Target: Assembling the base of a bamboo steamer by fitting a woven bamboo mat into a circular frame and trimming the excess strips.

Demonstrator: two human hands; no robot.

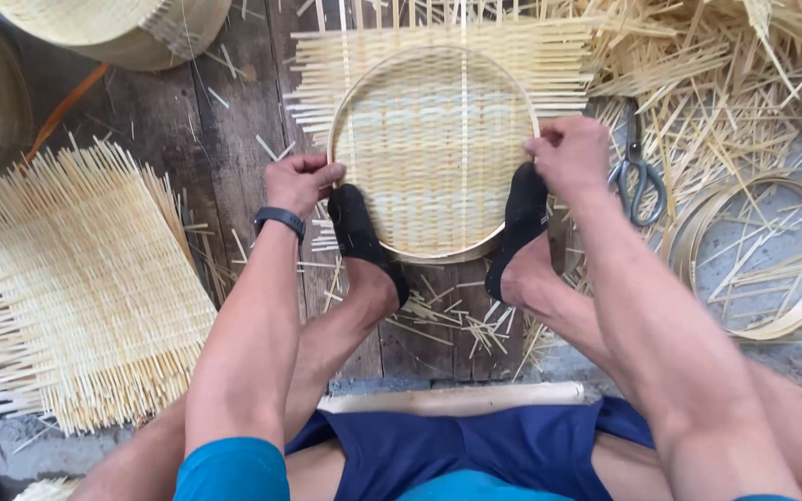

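A square woven bamboo mat (438,65) lies on the floor with a round bamboo hoop (431,252) pressed into it, forming a shallow tray. My left hand (301,182) grips the hoop's left rim, a dark band on its wrist. At the hoop's right rim my right hand (568,153) is closed on the edge. Both my feet in black socks, left (362,237) and right (518,232), press on the near rim beside the hands.
A flat woven mat (76,288) lies at left. Scissors (640,176) rest right of the tray among loose bamboo strips (717,83). Spare hoops (772,260) sit at right, finished baskets (113,28) at top left. A bamboo slat (457,399) lies near my shorts.
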